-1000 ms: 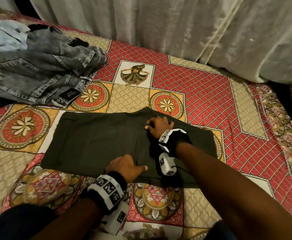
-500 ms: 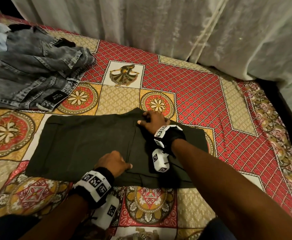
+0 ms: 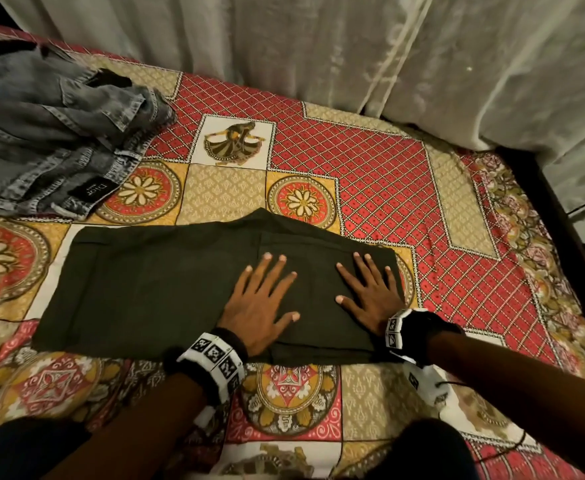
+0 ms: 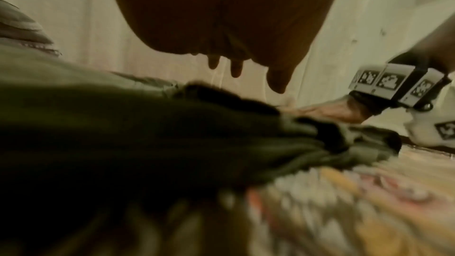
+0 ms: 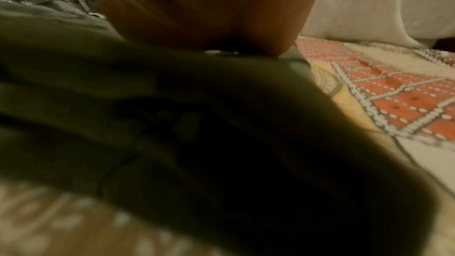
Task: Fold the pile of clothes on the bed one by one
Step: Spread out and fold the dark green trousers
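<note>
A dark olive garment point(image 3: 152, 285) lies flat and folded across the patterned bedspread point(image 3: 381, 188) in the head view. My left hand point(image 3: 266, 299) presses palm down on its middle, fingers straight and spread. My right hand point(image 3: 370, 292) lies flat on the garment's right end, fingers spread as well. A pile of grey denim clothes point(image 3: 52, 143) sits at the far left of the bed. In the left wrist view the olive garment point(image 4: 147, 133) fills the lower left, blurred, with my right hand point(image 4: 327, 112) flat beyond it. The right wrist view shows the olive garment point(image 5: 172, 124) under my palm.
White curtains point(image 3: 353, 46) hang along the far side of the bed. The bed's dark edge point(image 3: 575, 237) runs down the right side. Bare bedspread lies between the olive garment and the curtains.
Both hands were curled at the garment's middle seam, the right at the far edge. Now both lie flat with fingers spread, and the right hand has moved to the garment's right end.
</note>
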